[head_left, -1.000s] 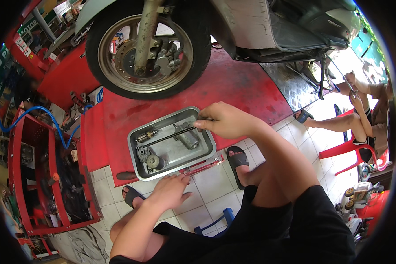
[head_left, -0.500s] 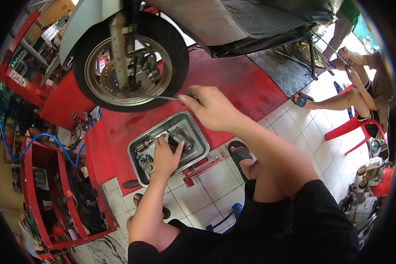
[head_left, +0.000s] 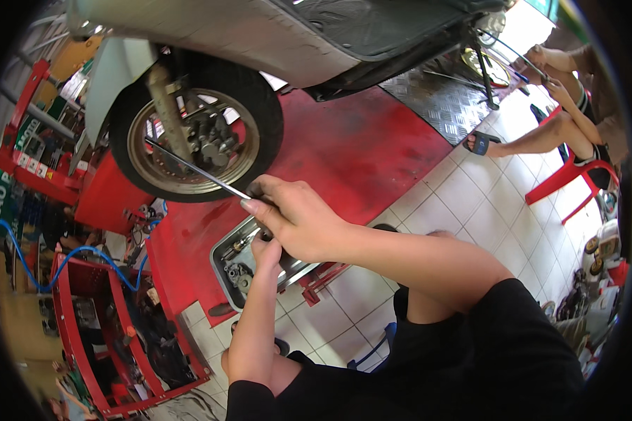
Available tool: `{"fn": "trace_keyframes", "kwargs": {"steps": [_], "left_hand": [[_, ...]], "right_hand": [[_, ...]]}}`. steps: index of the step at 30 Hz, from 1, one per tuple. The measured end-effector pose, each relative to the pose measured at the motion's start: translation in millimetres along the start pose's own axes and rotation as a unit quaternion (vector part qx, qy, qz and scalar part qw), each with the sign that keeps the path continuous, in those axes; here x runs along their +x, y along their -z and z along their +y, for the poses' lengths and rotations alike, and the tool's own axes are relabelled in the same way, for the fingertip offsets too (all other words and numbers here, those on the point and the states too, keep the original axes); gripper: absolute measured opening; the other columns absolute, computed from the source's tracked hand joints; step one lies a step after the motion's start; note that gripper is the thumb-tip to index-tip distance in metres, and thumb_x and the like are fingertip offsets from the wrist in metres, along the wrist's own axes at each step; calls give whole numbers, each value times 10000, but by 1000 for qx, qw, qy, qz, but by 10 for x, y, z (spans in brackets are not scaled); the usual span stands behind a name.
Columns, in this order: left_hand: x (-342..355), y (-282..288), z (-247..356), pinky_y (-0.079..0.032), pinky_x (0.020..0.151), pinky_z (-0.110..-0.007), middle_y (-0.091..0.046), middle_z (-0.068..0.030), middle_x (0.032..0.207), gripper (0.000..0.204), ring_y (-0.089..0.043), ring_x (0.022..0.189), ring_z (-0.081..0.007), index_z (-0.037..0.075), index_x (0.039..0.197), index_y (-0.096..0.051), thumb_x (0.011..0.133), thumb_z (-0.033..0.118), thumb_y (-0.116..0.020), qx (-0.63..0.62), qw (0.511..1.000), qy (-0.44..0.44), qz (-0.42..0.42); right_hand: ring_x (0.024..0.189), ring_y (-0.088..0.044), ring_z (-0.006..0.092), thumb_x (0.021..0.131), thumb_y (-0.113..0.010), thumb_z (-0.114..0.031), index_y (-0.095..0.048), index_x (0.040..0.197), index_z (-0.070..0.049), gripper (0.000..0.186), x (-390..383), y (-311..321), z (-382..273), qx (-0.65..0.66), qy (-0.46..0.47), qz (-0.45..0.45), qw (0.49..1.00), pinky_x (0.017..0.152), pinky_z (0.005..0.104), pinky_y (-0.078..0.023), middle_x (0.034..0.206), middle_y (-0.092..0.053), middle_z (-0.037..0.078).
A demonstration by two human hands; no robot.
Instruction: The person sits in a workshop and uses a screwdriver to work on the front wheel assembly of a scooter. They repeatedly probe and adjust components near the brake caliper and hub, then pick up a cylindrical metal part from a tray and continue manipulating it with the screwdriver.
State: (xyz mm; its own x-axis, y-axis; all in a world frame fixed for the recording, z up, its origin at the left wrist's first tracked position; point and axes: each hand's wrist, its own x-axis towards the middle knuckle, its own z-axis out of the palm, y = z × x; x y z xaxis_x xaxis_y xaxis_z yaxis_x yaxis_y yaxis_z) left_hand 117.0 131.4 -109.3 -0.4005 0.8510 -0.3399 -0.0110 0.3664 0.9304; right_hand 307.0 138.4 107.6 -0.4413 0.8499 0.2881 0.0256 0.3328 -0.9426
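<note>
My right hand (head_left: 298, 219) is closed around a long thin metal rod (head_left: 203, 175), its far end pointing up and left across the front wheel. The rod's other end is hidden in the fist. Just below, my left hand (head_left: 267, 256) is raised over the metal tray (head_left: 220, 279) with its fingers curled, partly covered by the right hand; what they hold is hidden. Small metal parts (head_left: 239, 274) lie at the tray's left end. Beyond my hands stands the scooter's front wheel (head_left: 270, 140), with its brake caliper (head_left: 216, 144) showing.
The scooter (head_left: 274, 35) stands on a red platform (head_left: 358, 147). At lower left is a red tool cart (head_left: 123, 337), with a blue coiled hose (head_left: 84, 249) above it. A person sits on a red chair (head_left: 569, 184) at right. Assorted parts (head_left: 576, 309) crowd the lower right.
My left hand has risen from the parts in the tray toward my right hand. The right hand has moved down and left, and the rod now tilts more steeply. The view has shifted.
</note>
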Motion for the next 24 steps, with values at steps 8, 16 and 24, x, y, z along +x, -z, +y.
{"fn": "trace_keyframes", "kwargs": {"steps": [8,16,24], "left_hand": [[-667,374,629,-510,970,-478,-627,-145,1226,462,-620,1083,-315,41,1307,-557,921,273,-661,-405,899,109,-126],[-978,684,794,-535,878,-473,-621,-177,1174,780,-621,978,-335,28,1265,-538,897,715,-536,-592,792,98,-115],[-1131,1250,849,-558,822,-383,-636,-162,1077,954,-634,843,-265,-52,1259,-521,807,784,-603,-617,782,45,-71]], "right_hand": [[621,-611,323,1007,-542,-164,-572,987,49,216,-32,-103,-61,58,102,-15,993,602,397,-473,693,-593,178],[557,-450,63,1072,-486,-325,-542,1032,10,342,-64,-378,142,47,-111,-54,991,530,246,-429,657,-474,-18],[548,-460,82,1088,-435,-303,-567,1004,28,365,-385,-477,60,23,-174,-278,945,522,267,-438,668,-502,-2]]}}
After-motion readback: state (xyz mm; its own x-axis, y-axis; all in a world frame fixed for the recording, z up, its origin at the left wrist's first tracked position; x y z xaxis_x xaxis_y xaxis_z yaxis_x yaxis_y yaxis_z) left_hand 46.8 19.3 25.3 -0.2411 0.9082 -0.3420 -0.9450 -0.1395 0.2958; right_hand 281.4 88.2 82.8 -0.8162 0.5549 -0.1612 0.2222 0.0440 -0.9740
